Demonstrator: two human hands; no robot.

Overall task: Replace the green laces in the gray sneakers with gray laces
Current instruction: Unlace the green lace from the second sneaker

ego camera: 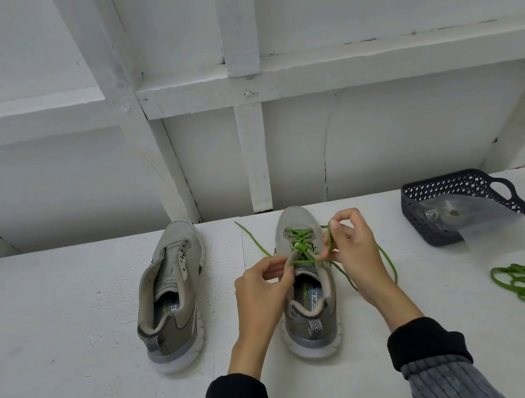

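Green lace half out of our right shoe

Our right hand point(348, 240) pinches the lace point(302, 247) beside the shoe point(308, 295) on the worktop point(68, 335); our left hand point(265, 285) grips the tongue. We could snag crossings or drag the shoe by yanking.
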